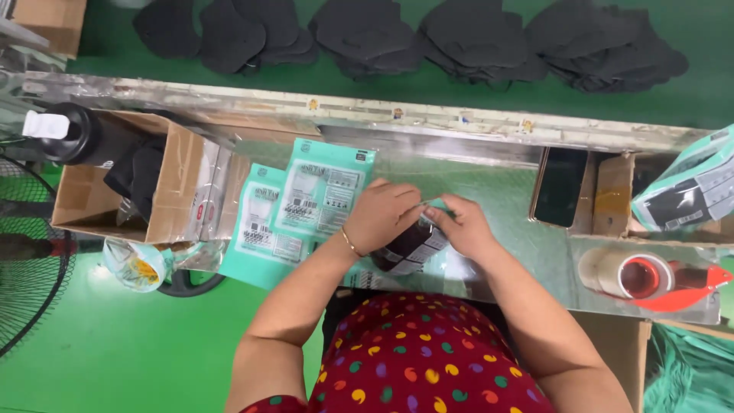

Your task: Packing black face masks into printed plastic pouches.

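Both my hands meet over a clear pouch (409,246) with something black inside, lying on the shiny metal worktop (497,191). My left hand (381,214), a thin bracelet on its wrist, grips the pouch's upper edge. My right hand (462,224) pinches the same edge from the right side. Just left of my hands lie two flat teal pouches (321,187), printed side up, one overlapping the other.
An open cardboard box (164,180) with black items and a black bottle (76,134) stands at the left. Piles of black fabric pieces (474,34) lie on the green belt beyond. A dark phone (560,186) and a tape dispenser (650,277) sit at the right. A fan (30,252) stands at far left.
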